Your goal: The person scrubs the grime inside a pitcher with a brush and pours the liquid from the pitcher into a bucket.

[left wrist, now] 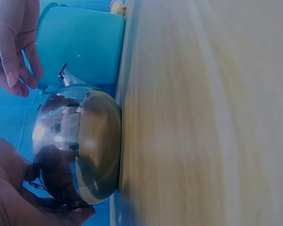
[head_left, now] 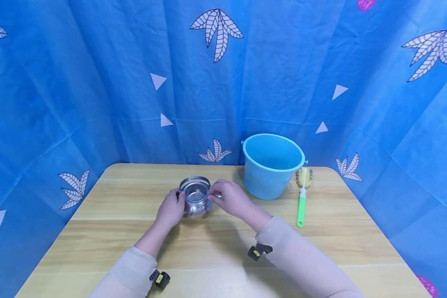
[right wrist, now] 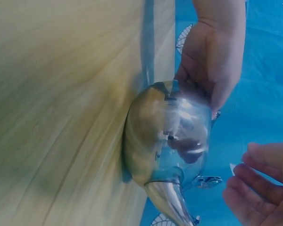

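A shiny stainless steel teapot [head_left: 198, 210] stands upright on the wooden table, its top uncovered. A perforated strainer [head_left: 196, 196] sits in its mouth, and a metal hoop [head_left: 195, 179] shows behind the rim. My left hand [head_left: 172, 209] holds the pot's left side, with fingers [left wrist: 68, 214] against the rounded body. Near the right rim, above the spout [right wrist: 169, 200], hovers my right hand [head_left: 231, 198]. In the right wrist view its loosely bent fingers [right wrist: 247, 188] are apart from the pot, with nothing seen between them.
A light blue bucket [head_left: 262, 182] stands behind and to the right of the teapot. Beside it lies a brush [head_left: 301, 209] with a green handle and a pale yellow head. Blue patterned cloth [head_left: 216, 91] surrounds the table [head_left: 208, 265] at the back and sides.
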A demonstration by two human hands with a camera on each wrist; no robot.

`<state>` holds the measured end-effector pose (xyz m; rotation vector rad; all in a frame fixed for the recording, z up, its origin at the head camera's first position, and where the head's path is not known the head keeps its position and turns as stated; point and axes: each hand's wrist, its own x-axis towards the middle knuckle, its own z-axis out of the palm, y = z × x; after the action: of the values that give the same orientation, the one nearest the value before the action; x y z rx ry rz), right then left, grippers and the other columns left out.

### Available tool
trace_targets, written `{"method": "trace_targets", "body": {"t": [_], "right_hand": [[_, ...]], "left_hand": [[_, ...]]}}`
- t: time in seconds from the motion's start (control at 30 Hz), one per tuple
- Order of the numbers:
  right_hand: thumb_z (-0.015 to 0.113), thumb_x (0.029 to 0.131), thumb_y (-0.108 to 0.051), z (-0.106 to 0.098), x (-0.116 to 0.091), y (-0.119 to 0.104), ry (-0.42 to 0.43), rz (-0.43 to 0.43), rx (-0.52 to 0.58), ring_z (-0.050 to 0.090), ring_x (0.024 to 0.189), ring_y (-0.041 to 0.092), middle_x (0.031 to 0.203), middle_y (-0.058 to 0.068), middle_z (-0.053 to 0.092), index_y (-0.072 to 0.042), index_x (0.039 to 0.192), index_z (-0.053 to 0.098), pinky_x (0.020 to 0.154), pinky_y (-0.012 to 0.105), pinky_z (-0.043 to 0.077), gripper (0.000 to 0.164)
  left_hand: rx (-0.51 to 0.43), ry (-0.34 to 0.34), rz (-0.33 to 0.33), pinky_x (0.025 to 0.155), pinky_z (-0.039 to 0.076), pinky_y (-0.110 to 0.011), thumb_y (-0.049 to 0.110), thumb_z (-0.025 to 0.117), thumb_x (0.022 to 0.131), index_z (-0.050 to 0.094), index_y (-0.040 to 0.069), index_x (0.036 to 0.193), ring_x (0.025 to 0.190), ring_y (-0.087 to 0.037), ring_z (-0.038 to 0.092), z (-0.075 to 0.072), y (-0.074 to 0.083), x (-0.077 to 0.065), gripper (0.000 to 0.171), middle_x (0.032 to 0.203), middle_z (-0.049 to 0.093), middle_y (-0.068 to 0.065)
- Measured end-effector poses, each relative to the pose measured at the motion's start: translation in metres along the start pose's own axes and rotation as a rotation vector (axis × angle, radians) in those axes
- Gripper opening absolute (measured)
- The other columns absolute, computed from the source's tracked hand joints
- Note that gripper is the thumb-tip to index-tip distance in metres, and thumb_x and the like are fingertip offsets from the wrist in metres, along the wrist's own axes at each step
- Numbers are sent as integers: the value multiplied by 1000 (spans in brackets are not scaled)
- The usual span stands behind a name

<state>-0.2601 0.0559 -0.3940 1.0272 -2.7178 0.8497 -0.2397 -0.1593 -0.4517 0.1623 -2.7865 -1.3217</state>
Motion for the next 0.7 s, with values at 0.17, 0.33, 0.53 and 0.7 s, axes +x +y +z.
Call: {"method": "trace_targets", "body": {"t": [0.17,0.33,0.53,0.7], "right_hand": [[75,91,-15,5,1,-1,8,-32,-9,67,92,15,98,1,72,-9,99,76,86,29,55,10],[75,90,-13,9,3,-2,15,-53,-16,68,92,16,98,3,72,-6,99,76,86,29,56,11],[75,90,-13,12,5,-6,-5,-43,-29,67,92,16,99,2,72,-7,99,76,87,29,55,11],[75,91,-17,16,8,-8,-42,-21,-69,67,95,14,101,-1,72,-11,100,76,89,30,54,12]], "left_hand": [[0,6,0,113,31,-59,29,33,108,34,-13,146,135,-50,40,1,0,1,56,145,42,-35],[6,10,8,113,30,-59,28,33,108,34,-13,146,135,-50,40,1,0,1,56,145,42,-35],[11,13,14,113,31,-59,28,33,108,34,-14,145,134,-50,41,1,1,1,56,144,42,-36],[11,13,13,113,31,-59,28,33,108,35,-14,145,134,-51,41,1,1,0,56,144,42,-37]]}}
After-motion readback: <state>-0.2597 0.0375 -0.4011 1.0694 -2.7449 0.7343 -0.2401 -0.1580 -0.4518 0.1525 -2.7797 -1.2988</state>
